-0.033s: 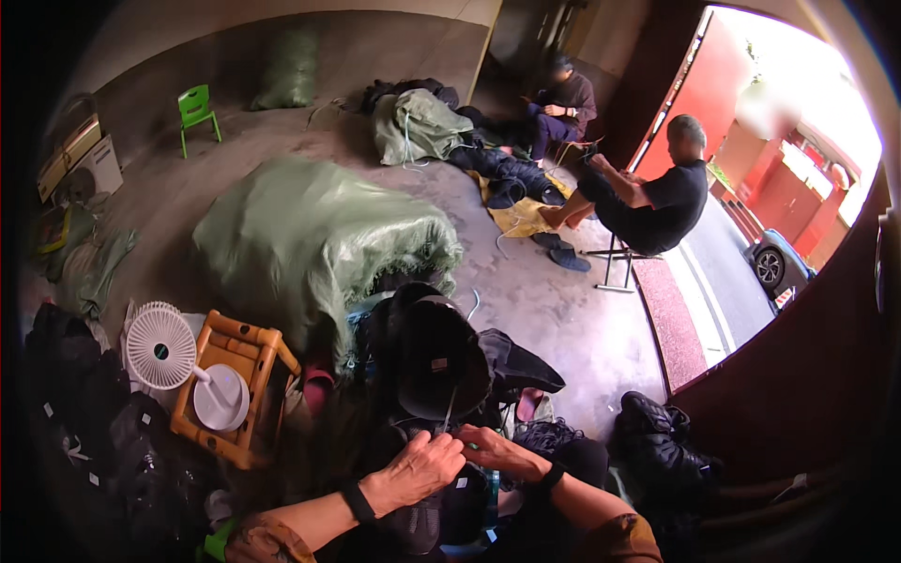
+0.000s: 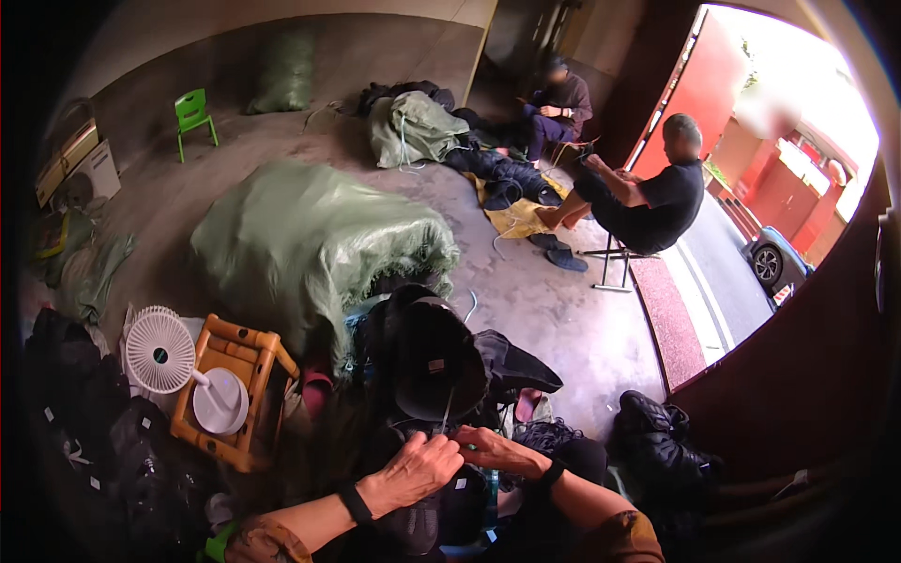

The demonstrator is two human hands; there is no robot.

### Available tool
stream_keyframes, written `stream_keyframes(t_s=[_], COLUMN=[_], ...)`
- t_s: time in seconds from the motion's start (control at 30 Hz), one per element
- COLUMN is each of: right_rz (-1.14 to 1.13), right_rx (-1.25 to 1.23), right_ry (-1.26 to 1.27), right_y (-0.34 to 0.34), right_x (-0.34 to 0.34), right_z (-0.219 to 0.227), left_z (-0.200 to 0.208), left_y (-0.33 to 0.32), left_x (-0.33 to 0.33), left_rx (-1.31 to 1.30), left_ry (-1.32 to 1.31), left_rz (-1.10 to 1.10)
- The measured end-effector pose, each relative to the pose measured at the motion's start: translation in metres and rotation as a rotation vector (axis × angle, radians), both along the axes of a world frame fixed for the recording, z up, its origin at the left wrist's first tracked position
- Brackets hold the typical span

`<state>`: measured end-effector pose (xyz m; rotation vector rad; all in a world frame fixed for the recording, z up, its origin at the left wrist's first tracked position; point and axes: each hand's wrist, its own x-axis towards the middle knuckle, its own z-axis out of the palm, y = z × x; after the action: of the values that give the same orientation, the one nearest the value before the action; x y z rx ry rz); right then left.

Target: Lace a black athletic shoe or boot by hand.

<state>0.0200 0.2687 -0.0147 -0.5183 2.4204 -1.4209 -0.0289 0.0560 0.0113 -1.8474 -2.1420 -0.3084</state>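
My left hand (image 2: 424, 469) is closed in a pinch, with a thin pale strip (image 2: 449, 408) rising from its fingertips. Close against it is my right hand (image 2: 497, 448), fingers bent and pressed together; what they hold is too small to tell. Just beyond both hands a black cap (image 2: 432, 361) lies with its hollow inside facing me and a small white label in it. A black curved brim-like piece (image 2: 516, 361) juts out to its right. More dark fabric items lie beneath my hands, their shapes hard to make out.
A big green woven sack (image 2: 300, 225) stands ahead. A white fan (image 2: 161, 352) rests on an orange-brown stool (image 2: 249, 352) at left, beside heaped black items (image 2: 80, 413). Black goods (image 2: 657, 436) lie at right. Two people sit working near the doorway, by a second sack (image 2: 418, 127).
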Motion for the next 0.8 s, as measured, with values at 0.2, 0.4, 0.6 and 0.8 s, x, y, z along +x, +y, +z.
stream_keyframes(t_s=[0.2,0.4,0.6,0.8], right_rz=[0.181,-0.648,-1.013,-0.932], right_rx=[0.004,-0.330,-0.687,-0.585], right_ry=[0.417,-0.196,0.493,0.310], right_y=[0.001,-0.022,0.048,0.044], right_x=[-0.005,0.005,0.008,0.042], right_z=[-0.003,0.003,0.158,0.147], left_z=[-0.018,-0.028,-0.026,-0.021], left_y=[-0.004,0.008,0.005,0.006], left_x=[0.009,0.016,0.019,0.019], left_rx=[0.326,0.258,0.248,0.271], left_ry=[-0.312,-0.337,-0.318,-0.331], left_rz=[-0.015,-0.022,0.014,-0.018])
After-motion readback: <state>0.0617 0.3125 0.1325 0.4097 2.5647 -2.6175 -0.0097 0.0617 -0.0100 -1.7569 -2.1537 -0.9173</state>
